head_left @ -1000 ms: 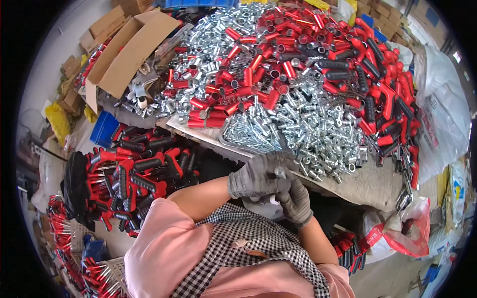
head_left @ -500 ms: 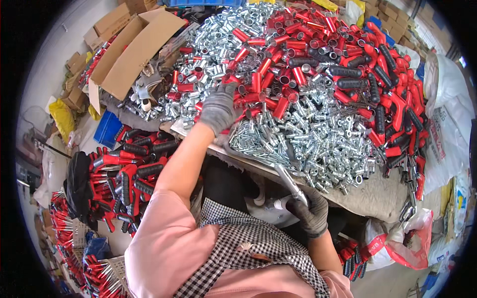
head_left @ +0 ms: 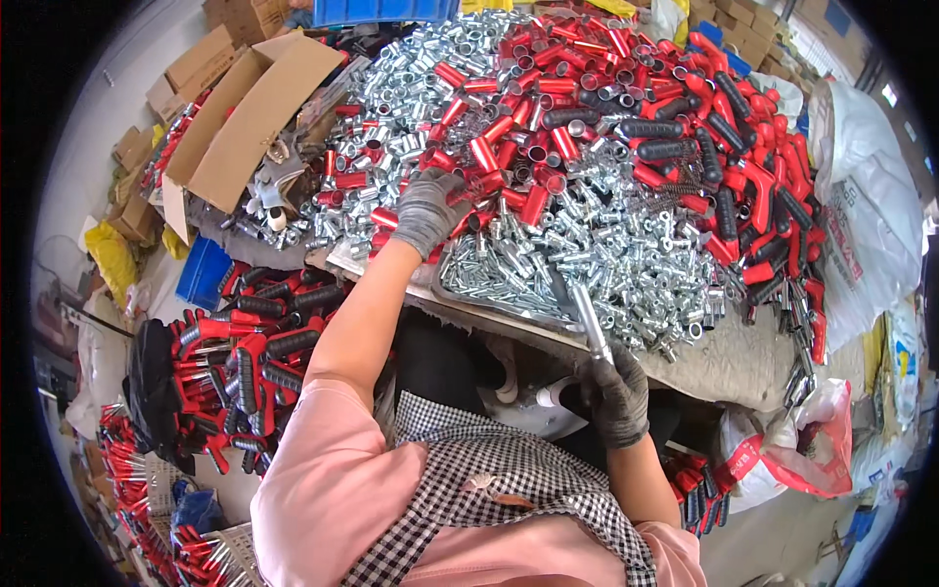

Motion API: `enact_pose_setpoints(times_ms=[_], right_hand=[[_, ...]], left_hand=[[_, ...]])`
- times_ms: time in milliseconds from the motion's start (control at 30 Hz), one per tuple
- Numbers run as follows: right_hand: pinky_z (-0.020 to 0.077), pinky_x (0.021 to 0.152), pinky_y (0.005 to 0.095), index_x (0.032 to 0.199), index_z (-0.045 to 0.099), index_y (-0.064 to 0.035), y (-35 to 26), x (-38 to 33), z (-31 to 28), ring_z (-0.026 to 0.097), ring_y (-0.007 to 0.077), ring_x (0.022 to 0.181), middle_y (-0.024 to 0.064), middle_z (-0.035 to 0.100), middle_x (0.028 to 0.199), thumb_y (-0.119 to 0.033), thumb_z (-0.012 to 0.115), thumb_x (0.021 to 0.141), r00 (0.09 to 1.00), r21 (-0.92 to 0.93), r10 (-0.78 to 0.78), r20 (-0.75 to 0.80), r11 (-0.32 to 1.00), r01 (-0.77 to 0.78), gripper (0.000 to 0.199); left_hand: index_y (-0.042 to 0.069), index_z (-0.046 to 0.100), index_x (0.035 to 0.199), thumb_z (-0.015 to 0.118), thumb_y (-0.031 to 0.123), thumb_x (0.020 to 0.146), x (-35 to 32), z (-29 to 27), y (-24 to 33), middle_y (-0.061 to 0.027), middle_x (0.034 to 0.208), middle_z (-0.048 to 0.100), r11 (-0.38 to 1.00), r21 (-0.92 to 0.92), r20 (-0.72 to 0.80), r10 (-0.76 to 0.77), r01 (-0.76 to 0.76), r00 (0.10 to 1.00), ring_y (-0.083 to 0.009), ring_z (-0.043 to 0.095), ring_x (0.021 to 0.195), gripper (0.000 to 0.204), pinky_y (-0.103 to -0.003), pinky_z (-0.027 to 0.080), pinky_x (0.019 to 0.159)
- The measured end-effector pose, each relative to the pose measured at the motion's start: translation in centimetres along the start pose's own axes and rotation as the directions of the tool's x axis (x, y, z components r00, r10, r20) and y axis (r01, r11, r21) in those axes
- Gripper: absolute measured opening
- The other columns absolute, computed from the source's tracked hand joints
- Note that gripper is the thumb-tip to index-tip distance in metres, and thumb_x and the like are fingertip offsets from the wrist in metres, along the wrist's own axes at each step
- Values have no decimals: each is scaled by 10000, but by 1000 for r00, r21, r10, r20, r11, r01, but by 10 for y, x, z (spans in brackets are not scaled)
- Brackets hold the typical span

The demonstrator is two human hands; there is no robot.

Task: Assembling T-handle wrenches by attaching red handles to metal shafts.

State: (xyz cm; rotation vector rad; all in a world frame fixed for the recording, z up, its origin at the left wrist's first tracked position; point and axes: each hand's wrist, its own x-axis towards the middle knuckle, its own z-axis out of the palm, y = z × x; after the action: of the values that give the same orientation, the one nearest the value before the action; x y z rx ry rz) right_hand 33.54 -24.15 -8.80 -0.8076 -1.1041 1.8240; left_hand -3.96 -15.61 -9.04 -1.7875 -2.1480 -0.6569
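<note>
Both my hands wear grey gloves. My left hand [head_left: 428, 213] reaches over the front of the heap, its fingers bent down among short red metal sleeves [head_left: 484, 154]. Whatever lies under its fingertips is hidden. In front of the table's near edge, my right hand [head_left: 618, 396] is closed around the lower end of a silver metal tube [head_left: 591, 321]. The tube slants up and left, its upper end over the small silver fittings [head_left: 636, 264]. Thin silver pins [head_left: 489, 274] lie to the left of it, and a dark flat piece [head_left: 559, 286] rests among the fittings.
Plain silver sleeves [head_left: 391, 108] cover the back left. Red parts with black grips [head_left: 743, 147] are heaped at right, and more [head_left: 259, 342] beside my left arm. An open cardboard box [head_left: 259, 122] stands at left, a blue crate [head_left: 381, 10] behind, a plastic sack [head_left: 866, 215] at right.
My right hand has lifted a little, bringing the tube nearer the fittings and more upright. My left hand stays at the red sleeves with its fingers more bent. The whole view has shifted slightly.
</note>
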Motion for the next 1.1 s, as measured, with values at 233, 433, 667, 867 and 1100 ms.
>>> enact_pose_setpoints(times_ms=[233,433,667,867,1100], right_hand=[[375,521,230,1085,570,-11,3,-5,-4,464,97,563,17,548,712,-271,635,873,1000,42,19,2,999,-19,341],[395,481,205,1085,578,-20,14,-2,-3,494,72,549,-8,535,672,-265,641,869,998,-77,-13,-65,997,8,332],[426,547,206,1167,556,6,13,-8,-14,504,63,611,5,565,766,-253,646,871,999,-162,-4,-46,987,-3,403],[505,743,314,1177,603,-6,-12,-9,-44,639,178,791,115,676,894,-185,707,803,925,-733,-336,175,582,350,427],[518,631,267,1041,666,-25,-22,-17,-42,637,123,675,80,673,806,-48,663,752,902,-642,-362,236,638,425,290]], left_hand=[[56,539,1211,601,192,837,-7,-6,38,-158,917,657,963,-264,-2,54,-52,999,-341,637,816,403,-451,502,712],[68,620,1063,752,205,746,-27,-3,65,-123,888,665,933,-231,-46,272,-275,961,-283,649,824,369,-379,516,732],[59,624,995,824,159,683,-32,11,70,-83,838,650,842,-498,-194,123,-206,973,-201,625,758,384,-311,509,692],[51,634,1029,673,-47,781,-49,-62,80,-58,873,617,726,-673,-57,139,-141,989,-138,588,755,269,-280,498,684],[88,649,1091,676,174,826,-87,-95,103,-110,987,622,534,-780,201,707,-326,678,-305,572,985,280,-410,464,864]])
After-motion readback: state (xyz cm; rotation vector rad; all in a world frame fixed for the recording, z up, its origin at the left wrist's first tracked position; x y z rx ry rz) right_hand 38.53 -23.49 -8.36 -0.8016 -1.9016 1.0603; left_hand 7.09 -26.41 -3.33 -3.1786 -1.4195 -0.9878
